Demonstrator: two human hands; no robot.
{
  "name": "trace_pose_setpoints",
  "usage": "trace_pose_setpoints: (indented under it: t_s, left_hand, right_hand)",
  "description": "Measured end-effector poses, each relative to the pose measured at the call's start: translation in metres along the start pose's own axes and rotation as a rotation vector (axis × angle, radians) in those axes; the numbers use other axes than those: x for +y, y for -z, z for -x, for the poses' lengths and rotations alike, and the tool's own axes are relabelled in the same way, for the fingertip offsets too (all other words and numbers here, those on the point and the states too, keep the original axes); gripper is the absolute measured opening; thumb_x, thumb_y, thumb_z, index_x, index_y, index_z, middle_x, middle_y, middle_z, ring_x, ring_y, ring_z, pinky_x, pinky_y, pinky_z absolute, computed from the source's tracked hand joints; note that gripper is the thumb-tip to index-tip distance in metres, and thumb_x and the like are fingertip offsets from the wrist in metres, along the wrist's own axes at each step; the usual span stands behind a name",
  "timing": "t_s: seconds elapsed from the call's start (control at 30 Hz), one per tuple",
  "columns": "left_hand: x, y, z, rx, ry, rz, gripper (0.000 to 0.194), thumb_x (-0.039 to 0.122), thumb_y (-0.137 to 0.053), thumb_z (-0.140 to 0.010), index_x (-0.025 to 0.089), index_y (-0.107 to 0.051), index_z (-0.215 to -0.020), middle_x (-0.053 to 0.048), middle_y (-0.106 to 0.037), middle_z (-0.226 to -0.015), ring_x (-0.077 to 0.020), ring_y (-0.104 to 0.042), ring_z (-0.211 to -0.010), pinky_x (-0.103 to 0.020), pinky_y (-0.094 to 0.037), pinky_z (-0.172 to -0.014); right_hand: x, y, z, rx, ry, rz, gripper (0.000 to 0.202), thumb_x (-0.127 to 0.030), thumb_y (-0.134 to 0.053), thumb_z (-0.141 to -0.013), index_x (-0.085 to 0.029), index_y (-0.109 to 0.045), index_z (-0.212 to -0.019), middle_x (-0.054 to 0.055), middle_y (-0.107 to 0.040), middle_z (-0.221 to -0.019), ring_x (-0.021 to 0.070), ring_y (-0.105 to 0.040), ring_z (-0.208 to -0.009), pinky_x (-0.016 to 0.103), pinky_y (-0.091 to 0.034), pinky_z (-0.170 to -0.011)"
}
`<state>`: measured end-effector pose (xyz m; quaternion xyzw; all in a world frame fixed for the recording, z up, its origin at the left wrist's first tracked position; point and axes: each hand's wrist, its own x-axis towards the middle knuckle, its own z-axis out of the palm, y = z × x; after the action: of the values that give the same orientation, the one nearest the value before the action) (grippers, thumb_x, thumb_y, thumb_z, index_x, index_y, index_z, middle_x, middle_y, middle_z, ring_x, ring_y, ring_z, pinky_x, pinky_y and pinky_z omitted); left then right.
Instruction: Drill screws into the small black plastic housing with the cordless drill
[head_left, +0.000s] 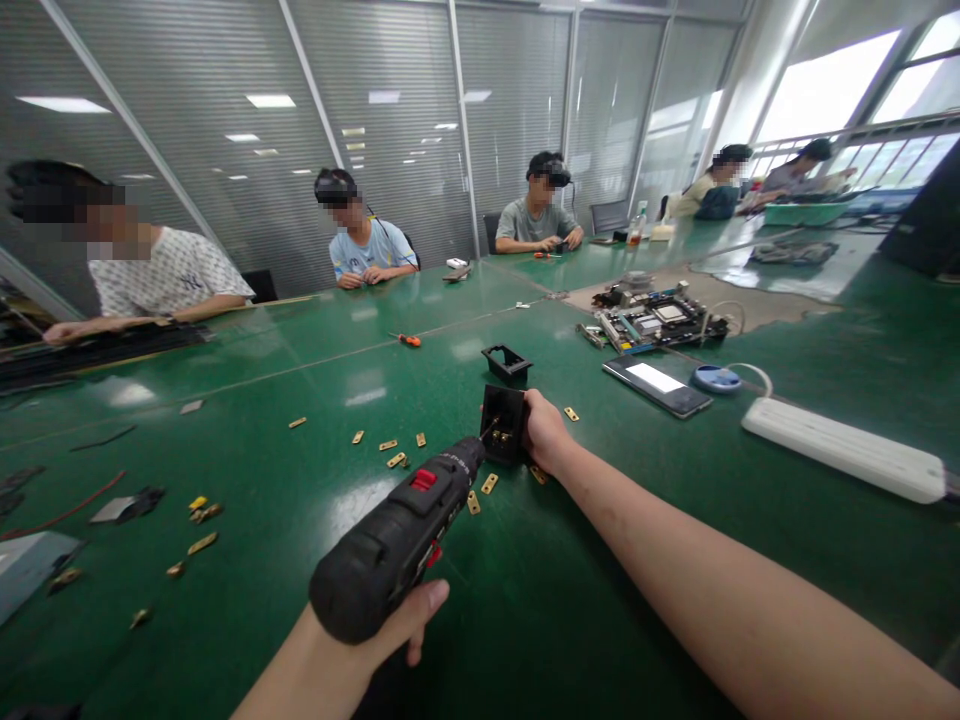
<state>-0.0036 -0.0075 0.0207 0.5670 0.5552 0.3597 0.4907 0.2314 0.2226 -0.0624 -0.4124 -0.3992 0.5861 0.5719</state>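
My left hand (409, 615) is wrapped round the grip of a black cordless drill (405, 530) with red switches. The drill points away and to the right, and its bit reaches into a black plastic housing (502, 425). Brass-coloured parts show inside the housing; whether the bit touches one I cannot tell. My right hand (546, 430) grips the housing by its right side, fingers partly hidden behind it. Just beyond stands a black rectangular frame (508, 364). Small brass plates (490, 484) lie around the housing, several of them to its left.
On the right lie a phone (656, 385), a blue round disc (716, 378), a white power strip (844, 448) and a circuit board (664, 315). An orange screwdriver (409, 341) lies farther off. Brass bits and a grey box (34, 570) are at left. Several people sit across the green table (247, 460).
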Motion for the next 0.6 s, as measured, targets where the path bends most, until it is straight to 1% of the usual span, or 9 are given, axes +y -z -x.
trace_pose_setpoints:
  t_s: [0.1, 0.2, 0.27, 0.33, 0.37, 0.47, 0.5, 0.53, 0.6]
  left_hand:
    - [0.005, 0.0, 0.0, 0.007, 0.008, 0.006, 0.084, 0.041, -0.084, -0.091, 0.007, -0.054, -0.161, 0.008, -0.074, -0.054, -0.0173, -0.072, -0.042, -0.025, -0.062, -0.048]
    - [0.001, 0.0, -0.002, 0.006, 0.001, 0.019, 0.082, 0.041, -0.085, -0.09, 0.011, -0.056, -0.161, 0.006, -0.076, -0.062, -0.0173, -0.072, -0.04, -0.026, -0.061, -0.046]
    - [-0.004, 0.0, -0.003, -0.005, -0.003, 0.012, 0.082, 0.041, -0.084, -0.092, 0.014, -0.054, -0.163, 0.006, -0.076, -0.063, -0.0174, -0.073, -0.04, -0.025, -0.061, -0.046]
    - [-0.007, -0.001, -0.003, -0.006, -0.012, 0.003, 0.082, 0.04, -0.082, -0.094, 0.013, -0.05, -0.165, 0.009, -0.07, -0.055, -0.0178, -0.072, -0.039, -0.024, -0.061, -0.045]
    - [-0.009, -0.001, -0.003, 0.006, -0.017, 0.002, 0.081, 0.041, -0.081, -0.095, 0.013, -0.05, -0.165, 0.009, -0.071, -0.057, -0.0171, -0.072, -0.039, -0.024, -0.061, -0.046]
    - [-0.009, -0.003, -0.002, 0.04, -0.033, 0.016, 0.079, 0.043, -0.081, -0.094, 0.014, -0.053, -0.162, -0.001, -0.084, -0.083, -0.0132, -0.071, -0.039, -0.024, -0.061, -0.045]
    - [-0.008, -0.004, -0.001, 0.047, -0.033, 0.019, 0.08, 0.043, -0.082, -0.093, 0.014, -0.053, -0.162, -0.002, -0.085, -0.087, -0.0129, -0.071, -0.039, -0.024, -0.06, -0.044]
    - [-0.008, -0.004, 0.0, 0.053, -0.031, 0.02, 0.081, 0.042, -0.082, -0.093, 0.014, -0.052, -0.162, -0.001, -0.084, -0.081, -0.0136, -0.071, -0.039, -0.023, -0.059, -0.043]
    - [-0.006, -0.004, 0.001, 0.061, -0.016, 0.011, 0.081, 0.043, -0.083, -0.093, 0.013, -0.052, -0.162, 0.007, -0.075, -0.061, -0.0165, -0.071, -0.039, -0.023, -0.058, -0.044]
  right_hand:
    - [-0.002, 0.001, 0.0, 0.006, -0.072, -0.031, 0.041, -0.059, -0.057, -0.083, -0.026, -0.079, -0.094, 0.003, -0.077, -0.078, 0.0303, -0.075, -0.088, 0.042, -0.063, -0.08]
    - [-0.004, 0.001, 0.002, -0.026, -0.121, -0.068, 0.04, -0.058, -0.06, -0.082, -0.025, -0.079, -0.095, 0.004, -0.077, -0.078, 0.0307, -0.075, -0.088, 0.043, -0.062, -0.081]
    - [-0.006, 0.0, 0.004, -0.04, -0.136, -0.084, 0.042, -0.06, -0.061, -0.082, -0.025, -0.079, -0.098, 0.004, -0.078, -0.079, 0.0308, -0.074, -0.088, 0.044, -0.062, -0.082]
    - [-0.007, -0.002, 0.006, -0.048, -0.128, -0.089, 0.046, -0.064, -0.063, -0.082, -0.025, -0.078, -0.101, 0.004, -0.079, -0.082, 0.031, -0.075, -0.09, 0.044, -0.063, -0.084]
    - [-0.008, -0.003, 0.007, -0.051, -0.12, -0.09, 0.047, -0.066, -0.064, -0.082, -0.026, -0.078, -0.102, 0.004, -0.079, -0.083, 0.0311, -0.075, -0.091, 0.045, -0.063, -0.084]
    - [-0.011, -0.006, 0.011, -0.065, -0.114, -0.12, 0.052, -0.072, -0.069, -0.081, -0.026, -0.078, -0.104, 0.005, -0.081, -0.086, 0.0316, -0.076, -0.094, 0.045, -0.063, -0.087]
    - [-0.013, -0.007, 0.013, -0.072, -0.121, -0.144, 0.055, -0.075, -0.069, -0.081, -0.025, -0.077, -0.103, 0.006, -0.081, -0.088, 0.0319, -0.077, -0.095, 0.046, -0.063, -0.088]
    - [-0.015, -0.009, 0.015, -0.081, -0.131, -0.171, 0.059, -0.078, -0.07, -0.08, -0.024, -0.077, -0.103, 0.007, -0.082, -0.089, 0.0323, -0.078, -0.096, 0.046, -0.063, -0.089]
    - [-0.019, -0.01, 0.019, -0.114, -0.148, -0.218, 0.067, -0.085, -0.068, -0.079, -0.023, -0.077, -0.101, 0.01, -0.083, -0.093, 0.0335, -0.079, -0.097, 0.048, -0.063, -0.09]
